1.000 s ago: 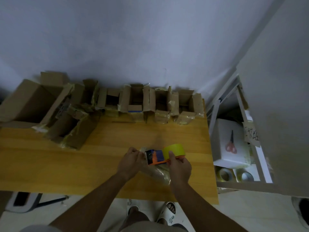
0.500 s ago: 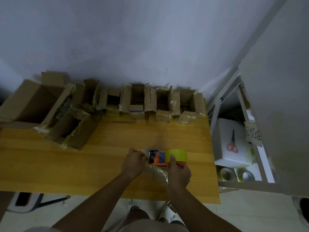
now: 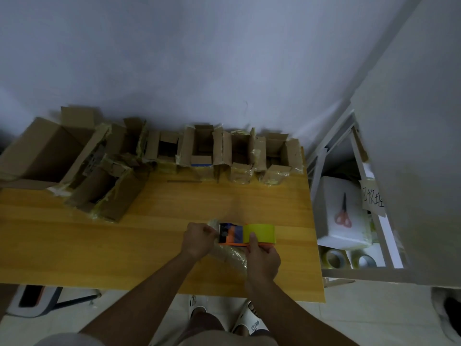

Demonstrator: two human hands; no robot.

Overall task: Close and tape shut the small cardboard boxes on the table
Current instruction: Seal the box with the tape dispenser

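An orange tape dispenser [image 3: 234, 235] with a yellow-green tape roll [image 3: 262, 232] lies over a small tape-wrapped cardboard box [image 3: 230, 254] near the table's front edge. My right hand [image 3: 262, 258] grips the dispenser, thumb on the roll. My left hand [image 3: 198, 239] pinches something at the dispenser's left end, at the box's edge. The box is mostly hidden under both hands. A row of small open boxes [image 3: 202, 151] stands along the wall.
The wooden table [image 3: 74, 240] holds a large open box [image 3: 42, 151] at back left and a tipped open box [image 3: 107, 193] beside it. To the right, a white shelf holds red scissors [image 3: 343, 216] and tape rolls [image 3: 334, 258]. My sandalled feet show below the table.
Both hands and the dispenser have drifted slightly right, and the dispenser has levelled out over the box.
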